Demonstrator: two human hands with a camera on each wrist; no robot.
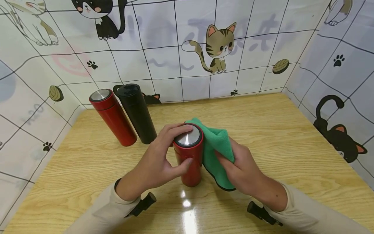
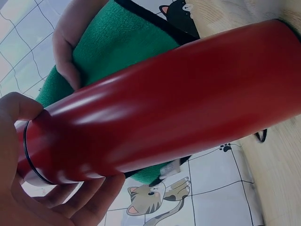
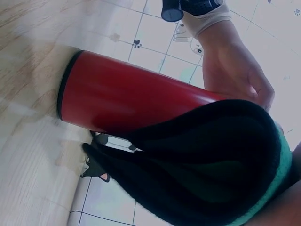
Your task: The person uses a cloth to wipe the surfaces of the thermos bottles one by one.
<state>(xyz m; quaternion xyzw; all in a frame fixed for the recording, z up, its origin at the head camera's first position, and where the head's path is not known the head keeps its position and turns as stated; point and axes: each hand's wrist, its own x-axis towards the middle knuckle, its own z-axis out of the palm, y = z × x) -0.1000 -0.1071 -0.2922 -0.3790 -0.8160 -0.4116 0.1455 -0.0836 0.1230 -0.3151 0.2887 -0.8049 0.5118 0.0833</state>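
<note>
A red thermos (image 1: pixel 191 170) with a silver-topped lid stands upright on the wooden table in the head view. My left hand (image 1: pixel 159 162) grips it around the upper end, thumb on the near side and a finger over the lid. In the left wrist view, the fingers and thumb of that hand curl round the thermos (image 2: pixel 164 103) near the lid seam. My right hand (image 1: pixel 243 165) holds a green cloth (image 1: pixel 216 146) with dark edging against the right side of the thermos. In the right wrist view the folded cloth (image 3: pixel 202 165) covers part of the red body.
Back left on the table (image 1: pixel 263 130) stand a second red thermos (image 1: pixel 114 120) and a black bottle (image 1: pixel 138 112) with a loop handle, close together. White sheeting (image 1: pixel 163 61) printed with cats and grid lines walls the table at the back and both sides.
</note>
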